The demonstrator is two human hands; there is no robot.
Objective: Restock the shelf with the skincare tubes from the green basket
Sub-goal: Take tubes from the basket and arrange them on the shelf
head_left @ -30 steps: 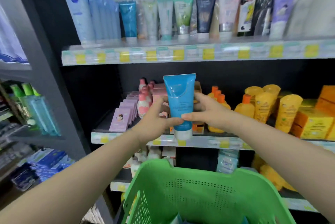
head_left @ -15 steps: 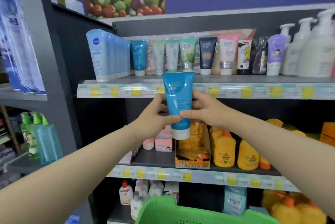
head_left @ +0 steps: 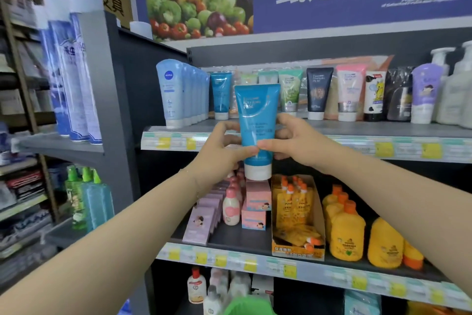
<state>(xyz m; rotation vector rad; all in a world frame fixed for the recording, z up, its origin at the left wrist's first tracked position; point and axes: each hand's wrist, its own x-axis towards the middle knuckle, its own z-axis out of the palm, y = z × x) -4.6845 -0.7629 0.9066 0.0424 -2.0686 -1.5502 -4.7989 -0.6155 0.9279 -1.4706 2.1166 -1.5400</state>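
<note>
A blue skincare tube point(head_left: 256, 120) with a white cap pointing down stands upright in the air in front of the top shelf point(head_left: 357, 132). My left hand point(head_left: 222, 151) grips its lower left side and my right hand point(head_left: 293, 141) grips its lower right side, thumbs meeting across the front. On the shelf behind it stands a matching blue tube point(head_left: 221, 95), beside a row of green, black and pink tubes. Only the rim of the green basket point(head_left: 247, 305) shows at the bottom edge.
Pale blue Nivea tubes point(head_left: 169, 92) fill the shelf's left end and pump bottles point(head_left: 454, 87) its right. The shelf below holds pink boxes point(head_left: 255, 202), orange pouches and yellow bottles point(head_left: 347, 233). A grey upright panel point(head_left: 122, 110) and spray cans point(head_left: 74, 72) stand at left.
Both hands have lifted the blue tube from the middle shelf's height to the top shelf's edge. My view has tilted up, so the basket has dropped nearly out of sight.
</note>
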